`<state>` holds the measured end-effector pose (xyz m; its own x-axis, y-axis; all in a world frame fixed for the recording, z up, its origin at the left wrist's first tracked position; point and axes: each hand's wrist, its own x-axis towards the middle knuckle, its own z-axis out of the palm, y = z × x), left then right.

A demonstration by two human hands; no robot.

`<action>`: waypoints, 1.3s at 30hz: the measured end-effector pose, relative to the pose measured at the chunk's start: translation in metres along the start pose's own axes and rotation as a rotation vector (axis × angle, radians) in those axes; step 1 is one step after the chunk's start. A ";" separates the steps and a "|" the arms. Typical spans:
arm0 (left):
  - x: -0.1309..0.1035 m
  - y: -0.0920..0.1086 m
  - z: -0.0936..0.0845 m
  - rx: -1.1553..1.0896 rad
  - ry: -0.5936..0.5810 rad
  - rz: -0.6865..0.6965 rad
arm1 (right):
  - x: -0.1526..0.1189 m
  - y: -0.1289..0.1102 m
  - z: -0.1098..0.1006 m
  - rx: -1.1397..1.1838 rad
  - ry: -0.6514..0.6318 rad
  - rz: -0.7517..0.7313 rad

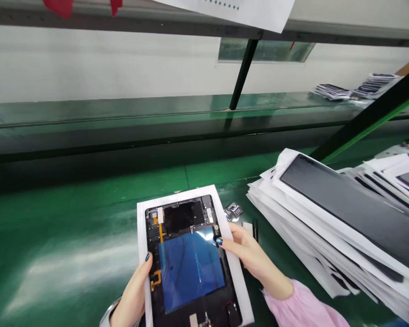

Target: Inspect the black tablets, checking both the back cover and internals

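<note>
A white-bordered panel (142,236) shows a black device interior with circuit parts, orange flex cables and a shiny blue sheet (191,268) over its middle. Along the panel's left edge, my left hand (132,288) grips it, thumb on the border. At the right edge my right hand (252,254) holds the same panel, its thumb reaching over onto the device. Both hands have dark blue nails. The panel's bottom end runs out of the frame.
To the right lies a tall stack of white sheets with dark panels (347,209). Small metal parts (232,211) sit behind my right hand. A dark slanted post (364,113) and a green ledge (122,109) stand behind. More stacked panels (332,91) lie at the far right.
</note>
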<state>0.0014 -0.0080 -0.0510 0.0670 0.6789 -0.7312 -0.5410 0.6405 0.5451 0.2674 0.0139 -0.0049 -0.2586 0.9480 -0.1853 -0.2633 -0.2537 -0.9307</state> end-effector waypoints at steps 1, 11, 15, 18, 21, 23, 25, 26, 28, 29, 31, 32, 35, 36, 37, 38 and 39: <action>-0.001 0.001 0.003 -0.016 0.014 -0.009 | 0.000 -0.001 -0.001 -0.043 -0.028 -0.003; -0.002 0.030 0.010 0.617 0.027 0.494 | 0.002 0.009 0.003 -0.300 0.022 -0.016; -0.001 0.031 0.016 0.793 0.002 0.676 | 0.003 0.015 0.003 -0.403 0.082 -0.053; 0.002 0.026 0.015 0.777 0.022 0.608 | 0.007 0.022 0.003 -0.467 0.107 -0.109; 0.005 0.024 0.013 0.801 0.046 0.645 | 0.012 0.030 0.004 -0.511 0.131 -0.153; 0.007 0.025 0.013 0.810 0.049 0.677 | 0.015 0.035 0.004 -0.537 0.143 -0.158; 0.008 0.026 0.013 0.819 0.051 0.695 | 0.015 0.038 0.004 -0.578 0.156 -0.154; 0.008 0.026 0.013 0.826 0.053 0.704 | 0.014 0.037 0.004 -0.602 0.169 -0.150; 0.008 0.027 0.014 0.837 0.059 0.720 | 0.009 0.032 0.002 -0.655 0.227 -0.153; 0.008 0.027 0.014 0.841 0.062 0.723 | 0.006 0.027 0.000 -0.711 0.303 -0.185; 0.008 0.026 0.013 0.850 0.066 0.722 | 0.001 0.016 -0.005 -0.893 0.515 -0.323; 0.008 0.026 0.012 0.857 0.067 0.720 | 0.000 0.010 -0.009 -1.012 0.613 -0.405; 0.009 0.025 0.011 0.886 0.061 0.726 | 0.001 0.001 -0.019 -1.347 0.685 -0.535; 0.009 0.025 0.011 0.893 0.059 0.734 | 0.003 0.001 -0.022 -1.413 0.659 -0.527; 0.008 0.025 0.010 0.900 0.059 0.743 | 0.006 0.003 -0.025 -1.449 0.643 -0.515; 0.008 0.025 0.010 0.909 0.064 0.753 | 0.009 0.004 -0.027 -1.454 0.640 -0.509; 0.008 0.025 0.011 0.921 0.070 0.762 | 0.011 0.007 -0.028 -1.440 0.644 -0.510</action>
<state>-0.0027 0.0171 -0.0386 -0.0714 0.9927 -0.0976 0.3843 0.1177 0.9157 0.2893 0.0279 -0.0220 0.0775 0.8845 0.4601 0.9204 0.1139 -0.3740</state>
